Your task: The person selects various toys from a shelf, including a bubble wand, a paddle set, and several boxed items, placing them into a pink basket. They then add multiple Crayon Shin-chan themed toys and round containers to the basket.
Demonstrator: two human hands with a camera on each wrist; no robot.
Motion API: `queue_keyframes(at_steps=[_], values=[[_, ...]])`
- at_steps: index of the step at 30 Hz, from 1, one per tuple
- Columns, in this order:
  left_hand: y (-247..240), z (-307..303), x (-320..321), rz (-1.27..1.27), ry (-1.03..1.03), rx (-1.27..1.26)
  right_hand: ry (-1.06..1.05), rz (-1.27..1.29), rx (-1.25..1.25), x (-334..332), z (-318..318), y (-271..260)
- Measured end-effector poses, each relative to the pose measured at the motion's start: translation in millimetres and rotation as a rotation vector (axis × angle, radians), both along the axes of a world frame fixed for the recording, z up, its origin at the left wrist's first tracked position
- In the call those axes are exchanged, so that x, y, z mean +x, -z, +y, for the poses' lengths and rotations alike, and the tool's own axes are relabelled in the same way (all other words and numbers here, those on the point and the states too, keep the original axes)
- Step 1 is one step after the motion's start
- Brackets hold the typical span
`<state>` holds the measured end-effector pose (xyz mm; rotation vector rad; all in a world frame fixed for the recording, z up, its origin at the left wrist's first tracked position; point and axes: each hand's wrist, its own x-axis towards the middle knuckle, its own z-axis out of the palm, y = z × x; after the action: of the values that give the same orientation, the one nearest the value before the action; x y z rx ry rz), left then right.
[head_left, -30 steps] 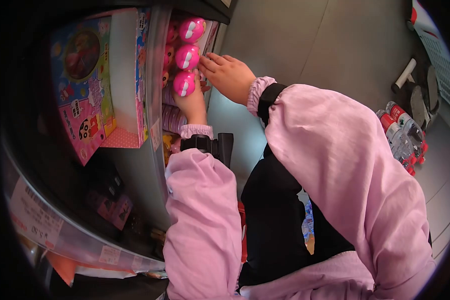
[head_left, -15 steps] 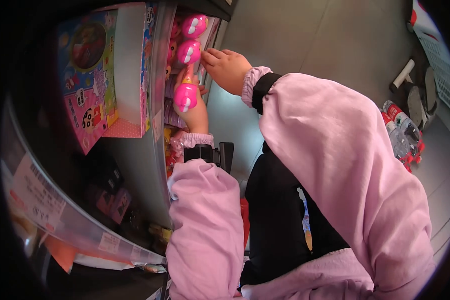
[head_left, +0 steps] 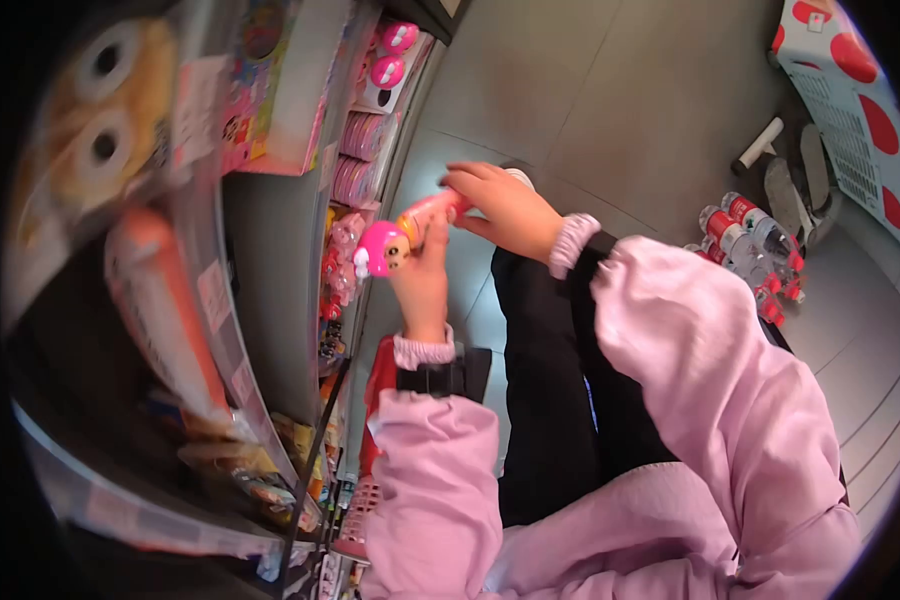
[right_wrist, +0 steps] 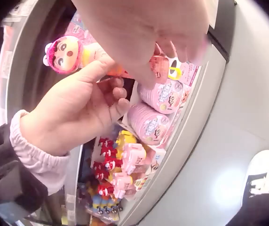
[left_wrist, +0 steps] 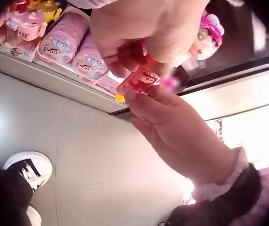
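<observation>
Above the pale ledge (left_wrist: 64, 75) of a low shelf, the pink-hooded toy (head_left: 382, 248) lies tilted between the two hands, its head toward the shelves and its tube toward the right. The left hand (head_left: 425, 285) grips it just below the head, thumb laid across the neck and fingers curled beneath. The right hand (head_left: 515, 212) appears to pinch the tube's far end between thumb and fingertips (the other fingers partly hide one another).

A drop looks the likeliest trouble: should both grips slacken together, the smooth, rounded surface could slide free and strike the hard tiled floor (head_left: 610, 90). A sharp twist or pull from the two ends might also strain the narrow neck. A careless swing toward the shelf could knock the stacked round packs (right_wrist: 146, 125).

The hood is glossy, plastic-looking and bulbous, with white rounded lumps; the tube is reddish, seemingly translucent, and printed. The packs are flat pink discs, neatly piled; beside them, small teapot-like toys (right_wrist: 134, 157) show moulded spouts and handles. Soft, matte sleeves end in a gathered cuff (head_left: 575, 245) at each wrist.
</observation>
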<state>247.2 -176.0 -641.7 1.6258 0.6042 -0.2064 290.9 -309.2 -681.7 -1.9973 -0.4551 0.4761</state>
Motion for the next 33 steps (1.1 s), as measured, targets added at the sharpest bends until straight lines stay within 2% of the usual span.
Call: queue_keyframes(at_steps=[1,3,5,9,13,15,18,20,25,29,33], values=[[-19,-7,-14,-0.068,-0.057,-0.131,-0.046,0.066,0.071,-11,-13,-22],[-51,-13,-40,-0.011,-0.090,-0.330,-0.066,0.328,0.100,-35,-32,-72],[-77,-19,-66,0.020,-0.124,-0.485,-0.128,0.357,0.114,-57,-48,-112],[-136,-30,-115,0.063,-0.083,-0.567,-0.236,0.562,0.102,-97,-66,-187],[-190,-30,-162,0.047,-0.213,-0.593,-0.262,0.930,0.203,-129,-66,-241],[-201,-22,-185,0.047,-0.281,-0.584,-0.208,0.962,0.246,-148,-55,-253],[-205,-10,-216,0.066,-0.426,-0.628,-0.246,0.798,0.140,-173,-32,-254],[-214,-10,-232,0.011,-0.433,-0.604,-0.323,0.722,0.100,-180,-28,-264],[-222,36,-280,-0.043,-0.375,-0.543,-0.437,0.625,0.033,-209,20,-272],[-230,60,-319,-0.089,-0.481,-0.554,-0.530,0.480,0.013,-239,58,-287],[-255,100,-366,-0.192,-0.634,-0.483,-0.578,0.555,0.073,-280,115,-302]])
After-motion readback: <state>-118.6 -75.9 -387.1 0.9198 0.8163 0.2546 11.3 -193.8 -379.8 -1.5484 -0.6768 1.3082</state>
